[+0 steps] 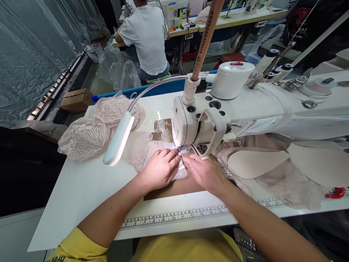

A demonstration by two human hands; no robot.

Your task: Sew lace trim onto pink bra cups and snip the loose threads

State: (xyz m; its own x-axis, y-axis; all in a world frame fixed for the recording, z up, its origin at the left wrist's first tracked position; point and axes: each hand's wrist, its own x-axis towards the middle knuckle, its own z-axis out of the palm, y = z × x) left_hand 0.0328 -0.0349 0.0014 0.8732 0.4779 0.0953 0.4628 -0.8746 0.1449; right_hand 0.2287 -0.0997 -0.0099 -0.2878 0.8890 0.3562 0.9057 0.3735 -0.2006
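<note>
Beige lace fabric [148, 151] lies under the head of a white sewing machine [188, 125]. My left hand [162, 169] rests on this lace just left of the needle area, its bent fingers together and pressing on the cloth. Close on the other side is my right hand [203, 171], fingertips gathered at the fabric edge beside the presser foot. A small white piece [180, 173] shows between the hands, over a brown plate [174, 189]. The exact grip of the fingertips is partly hidden.
Bundled lace pieces [89, 136] sit at the left. Beige cup-shaped pads [257, 163] and sheer fabric lie at the right. A lamp [118, 140] on a bendable neck arches over the table. A printed ruler [174, 217] runs along the front edge. Ahead, a person [148, 36] sits.
</note>
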